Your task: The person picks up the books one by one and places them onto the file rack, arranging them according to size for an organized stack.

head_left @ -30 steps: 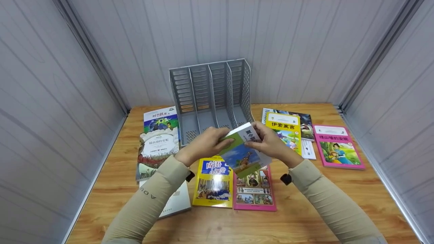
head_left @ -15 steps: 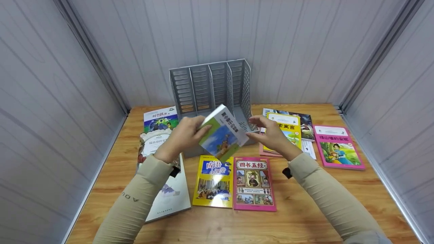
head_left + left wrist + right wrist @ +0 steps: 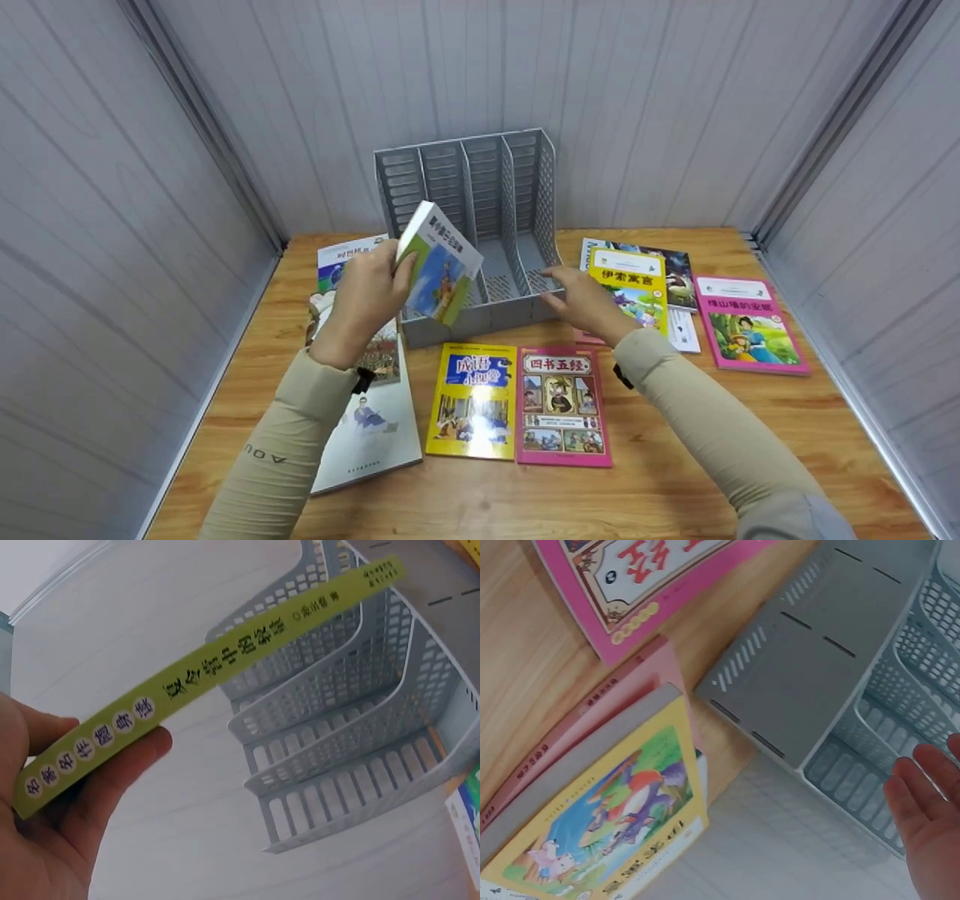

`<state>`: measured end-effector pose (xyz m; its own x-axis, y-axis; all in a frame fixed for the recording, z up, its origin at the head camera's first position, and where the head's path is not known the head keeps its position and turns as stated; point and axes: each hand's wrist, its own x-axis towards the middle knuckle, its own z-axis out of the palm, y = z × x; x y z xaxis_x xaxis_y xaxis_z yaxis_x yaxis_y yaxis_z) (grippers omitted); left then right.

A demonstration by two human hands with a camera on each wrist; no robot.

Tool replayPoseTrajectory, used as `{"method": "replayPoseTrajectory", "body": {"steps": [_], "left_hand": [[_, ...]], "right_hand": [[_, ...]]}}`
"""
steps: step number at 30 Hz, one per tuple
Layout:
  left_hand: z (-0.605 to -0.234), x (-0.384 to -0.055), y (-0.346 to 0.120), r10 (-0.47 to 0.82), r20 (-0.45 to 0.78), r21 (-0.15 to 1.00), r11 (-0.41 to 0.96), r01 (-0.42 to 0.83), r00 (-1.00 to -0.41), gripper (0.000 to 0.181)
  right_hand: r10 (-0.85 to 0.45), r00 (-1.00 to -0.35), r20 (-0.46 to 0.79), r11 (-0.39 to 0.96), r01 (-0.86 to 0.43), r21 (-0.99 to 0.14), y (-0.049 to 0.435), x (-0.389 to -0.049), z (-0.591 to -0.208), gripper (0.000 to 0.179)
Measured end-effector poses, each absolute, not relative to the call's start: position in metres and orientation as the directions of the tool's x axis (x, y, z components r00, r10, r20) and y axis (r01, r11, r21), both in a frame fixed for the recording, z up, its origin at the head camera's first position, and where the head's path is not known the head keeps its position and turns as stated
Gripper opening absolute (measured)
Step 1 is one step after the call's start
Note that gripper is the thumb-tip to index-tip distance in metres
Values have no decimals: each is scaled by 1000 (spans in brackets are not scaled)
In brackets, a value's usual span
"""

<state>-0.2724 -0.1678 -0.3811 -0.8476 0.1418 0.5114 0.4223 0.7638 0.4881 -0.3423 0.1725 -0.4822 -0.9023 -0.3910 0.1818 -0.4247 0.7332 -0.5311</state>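
My left hand [image 3: 364, 296] grips a small book [image 3: 444, 271] by one end, its thumb on the cover. The book is tilted over the left front of a grey file rack [image 3: 491, 316]. In the left wrist view, its green spine [image 3: 210, 675] faces the camera, with the rack's dividers behind. My right hand [image 3: 589, 300] is at the rack's front right corner, thumb apart from the fingers. In the right wrist view its fingers [image 3: 907, 799] are extended above the end compartment; whether they touch the rack cannot be made out.
A yellow book [image 3: 472, 405] and a pink book [image 3: 562, 409] lie before the rack. On the left are overlapping books, with a white one [image 3: 375, 442] nearest. To the right are a yellow-covered book [image 3: 628, 281] on a stack and another pink book [image 3: 750, 326]. Panel walls enclose the table.
My left hand has carried the book left and up from in front of the rack. My right hand has let go of the book and moved to the rack's right front corner.
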Motion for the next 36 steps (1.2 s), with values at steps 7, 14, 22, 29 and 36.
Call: {"method": "replayPoseTrajectory", "body": {"steps": [7,14,22,29,36], "left_hand": [[-379,-271,-174,10,578,470,813,343,-816,31],[-384,-276,-178,-59,602,439,857,269,-796,31],[-395,-292,-178,-86,612,396,894,209,-786,31],[-406,-312,-174,-137,588,432,886,166,-797,31],[-413,-338,-167,-142,544,400,910,107,-827,35]], "right_hand": [[-452,-879,152,774,-472,-422,169,-351,-500,45],[-498,-854,151,789,-518,-330,166,-358,-517,43],[-515,-853,87,809,-517,-280,158,-361,-524,41],[-505,-862,56,817,-497,-292,150,-370,-525,39],[-496,-865,72,819,-494,-291,147,-378,-530,36]]}}
